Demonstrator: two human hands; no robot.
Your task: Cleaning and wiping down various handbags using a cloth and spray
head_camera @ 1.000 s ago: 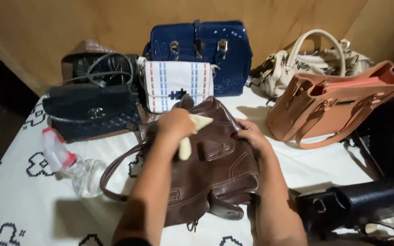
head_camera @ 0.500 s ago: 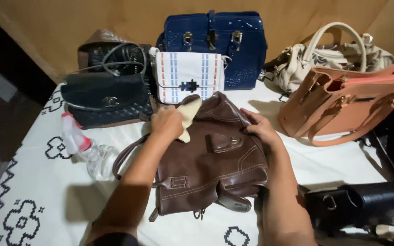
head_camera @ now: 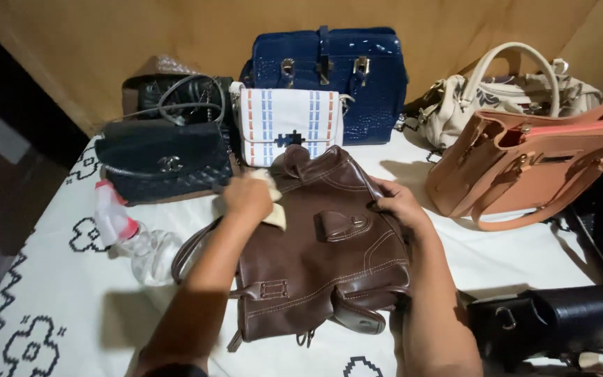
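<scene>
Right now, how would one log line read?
left hand: pale cloth on brown leather bag | right hand: holding bag edge

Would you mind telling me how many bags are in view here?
8: brown bag under both hands; navy bag, white striped bag, quilted black bag and dark bag behind; cream bag and tan tote right; black bag bottom right. More may be hidden.
</scene>
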